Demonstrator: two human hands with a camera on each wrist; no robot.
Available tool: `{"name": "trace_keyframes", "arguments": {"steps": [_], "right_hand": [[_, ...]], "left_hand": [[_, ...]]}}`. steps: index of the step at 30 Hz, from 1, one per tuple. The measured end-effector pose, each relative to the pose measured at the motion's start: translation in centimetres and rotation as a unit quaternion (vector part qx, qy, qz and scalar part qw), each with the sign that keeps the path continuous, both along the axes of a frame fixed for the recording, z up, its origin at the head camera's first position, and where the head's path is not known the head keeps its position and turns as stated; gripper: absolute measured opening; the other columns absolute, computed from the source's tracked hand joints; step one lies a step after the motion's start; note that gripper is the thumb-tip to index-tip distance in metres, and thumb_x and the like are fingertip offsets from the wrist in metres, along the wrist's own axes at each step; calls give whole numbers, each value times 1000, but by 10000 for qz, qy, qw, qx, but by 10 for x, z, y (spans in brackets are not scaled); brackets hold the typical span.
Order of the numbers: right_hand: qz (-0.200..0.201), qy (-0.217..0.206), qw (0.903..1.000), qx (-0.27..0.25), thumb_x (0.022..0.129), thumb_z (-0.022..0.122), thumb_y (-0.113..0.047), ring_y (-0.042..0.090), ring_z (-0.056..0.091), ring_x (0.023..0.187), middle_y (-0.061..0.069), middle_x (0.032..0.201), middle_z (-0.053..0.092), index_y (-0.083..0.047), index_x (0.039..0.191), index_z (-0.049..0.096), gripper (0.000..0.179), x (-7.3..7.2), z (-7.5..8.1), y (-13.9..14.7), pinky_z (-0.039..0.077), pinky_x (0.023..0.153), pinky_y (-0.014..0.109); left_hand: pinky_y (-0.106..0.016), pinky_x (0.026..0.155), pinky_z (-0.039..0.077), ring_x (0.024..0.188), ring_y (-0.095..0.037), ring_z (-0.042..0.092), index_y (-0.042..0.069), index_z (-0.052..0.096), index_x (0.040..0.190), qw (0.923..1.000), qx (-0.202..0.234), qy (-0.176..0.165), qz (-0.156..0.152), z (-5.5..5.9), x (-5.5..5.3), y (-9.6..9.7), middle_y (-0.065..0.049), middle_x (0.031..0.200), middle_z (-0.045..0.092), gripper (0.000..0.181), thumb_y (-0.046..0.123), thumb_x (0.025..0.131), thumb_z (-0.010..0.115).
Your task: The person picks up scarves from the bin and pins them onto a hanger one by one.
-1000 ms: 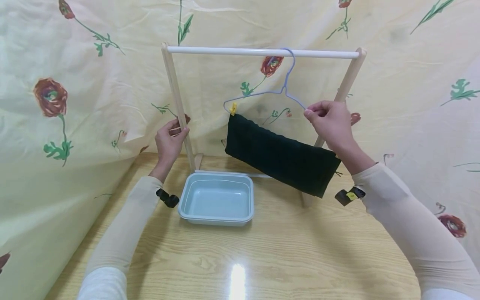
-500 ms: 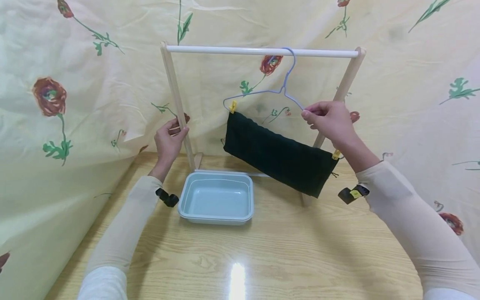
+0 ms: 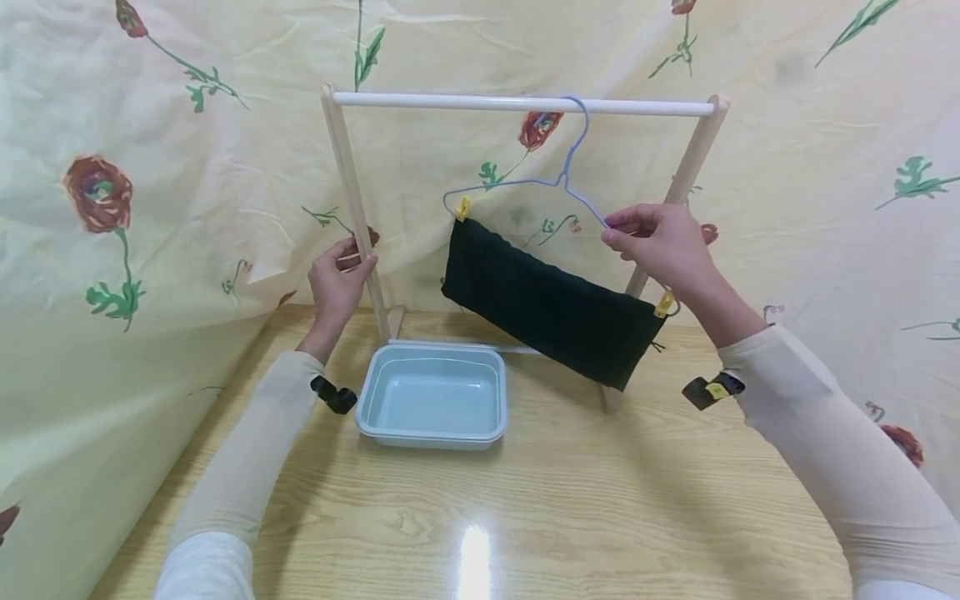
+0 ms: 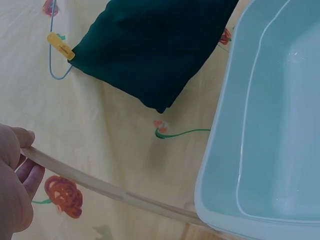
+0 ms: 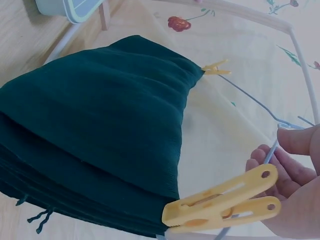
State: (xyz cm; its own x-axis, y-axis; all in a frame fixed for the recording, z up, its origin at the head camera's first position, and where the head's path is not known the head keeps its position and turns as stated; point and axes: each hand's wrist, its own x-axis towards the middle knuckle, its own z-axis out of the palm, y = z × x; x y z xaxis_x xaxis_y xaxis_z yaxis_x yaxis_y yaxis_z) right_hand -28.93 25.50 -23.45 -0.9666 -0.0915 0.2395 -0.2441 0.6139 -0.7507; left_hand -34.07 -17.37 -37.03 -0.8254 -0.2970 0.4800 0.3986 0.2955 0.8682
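A blue wire hanger [image 3: 517, 182] hooks over the white top bar [image 3: 465, 102] of a wooden rack. Two yellow clothespins, one at the left end [image 3: 462, 208] and one at the right end [image 5: 220, 200], clip a folded dark green cloth [image 3: 555, 304] to it. The cloth hangs slanted, its right side lower. My right hand [image 3: 663, 246] pinches the hanger's right arm between thumb and fingers. My left hand [image 3: 342, 275] grips the rack's left wooden post [image 3: 351, 179], thumb in front and fingers behind.
A pale blue plastic basin [image 3: 431, 439] stands on the wood-grain table [image 3: 375, 525], in front of the rack's low rear bar. The rack's right post [image 3: 693, 158] passes behind my right hand. A flower-printed curtain [image 3: 225, 167] hangs behind and at both sides.
The hanger and cloth have shifted slightly left with my right hand. The right clothespin, hidden at first, now shows beside my right wrist. My left hand stays on the post.
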Motion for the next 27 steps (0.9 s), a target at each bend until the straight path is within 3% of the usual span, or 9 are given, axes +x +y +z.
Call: {"name": "trace_keyframes", "arguments": {"steps": [1,2,4,6,8,14,18,22,27], "right_hand": [[14,5,10000,6,96,73,-30,2,67,77,4,99,78,1,124,69,42,0,0,1,-22,111,67],[-17,20,9999,119,96,73,-31,2,67,79,5,102,78,-1,125,69,42,1,0,2,-18,115,63],[-103,86,9994,327,97,71,-34,1,67,84,7,109,77,-3,126,69,43,2,0,5,6,125,48],[-175,182,9989,397,98,70,-34,0,67,87,9,113,75,-3,127,69,43,5,1,8,42,106,27],[-276,262,9985,384,98,70,-36,-2,66,89,3,113,75,-4,129,69,44,8,2,12,52,80,18],[-297,372,9971,-589,96,73,-29,-2,68,87,-15,98,72,-2,130,67,44,26,8,23,53,75,11],[-290,505,9931,-1019,96,73,-25,0,70,83,-18,96,73,-1,128,68,41,40,8,29,55,74,12],[-167,698,9885,-1330,97,72,-21,2,72,82,-16,97,74,-2,124,70,33,56,-1,32,56,74,14],[82,909,9791,-1819,95,72,-11,5,73,84,-9,101,76,-5,119,73,25,73,-19,34,57,75,15]], "left_hand": [[-25,86,58,100,-21,74,11,75,122,10000,-13,8,5,0,0,0,-11,120,74,31,6,92,75],[-25,86,58,100,-21,74,11,75,122,10000,-18,19,1,0,0,-1,-11,120,74,31,6,92,75],[-26,86,58,100,-20,74,12,75,122,10000,-16,54,-38,0,0,-1,-10,120,74,31,6,92,75],[-26,86,58,100,-19,74,13,76,122,9999,-22,89,-61,-1,1,-2,-7,119,75,30,6,92,75],[-26,86,58,100,-19,74,12,75,122,9999,11,113,-119,-1,1,-2,-5,119,75,30,6,92,75],[-27,87,58,105,-26,72,5,71,124,9993,180,125,-313,0,6,-5,-14,123,72,35,7,90,78],[-28,89,58,108,-27,69,1,66,126,9998,77,-31,-154,2,16,-8,-14,125,69,43,20,90,80],[-37,94,57,113,-28,67,1,63,128,9995,-309,-103,-6,4,32,-11,-14,125,67,50,34,92,75],[-51,99,53,117,-35,64,-2,63,127,9933,-1132,226,-53,5,55,-12,-19,125,67,46,31,96,70]]}}
